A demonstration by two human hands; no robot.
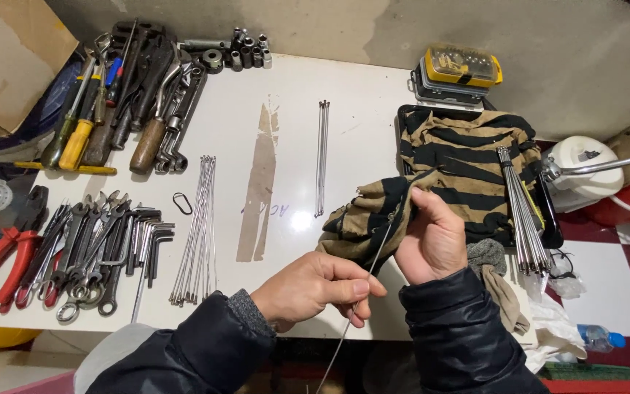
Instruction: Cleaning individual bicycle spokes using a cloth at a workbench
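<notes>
Spoke [364, 281], a thin bare metal rod, is running at a slant between the two hands, its lower end dropping past the near edge of the white table [359, 124] and its upper end disappearing into a striped cloth [364, 215]. Left hand [315, 288] is pinching the rod partway down, thumb and fingertips pressed together on it, knuckles turned up toward the camera. Just above that pinch, right hand [432, 237] is closing around a fold of the tan-and-black striped cloth, fingers curled tight, and the rod is passing up inside that wrapped fold; how much of the metal the fingers themselves are touching cannot be told. Both wrists are showing dark padded jacket sleeves.

Beyond the right hand's grip, the rest of the cloth is lying bunched over a dark tray [552, 219], and a bundle of spokes [523, 211] is resting on it, just to the right of the gripping hand. Left of the pinch, well apart from it, a loose pile of spokes [198, 233] is lying on the table, and farther up a small set of spokes [321, 157] is lying straight. Farther left still, wrenches and hex keys [103, 244] are spread beside red-handled pliers [5, 263], with screwdrivers [82, 117] above them. A yellow bit case [464, 66] is sitting at the far edge.
</notes>
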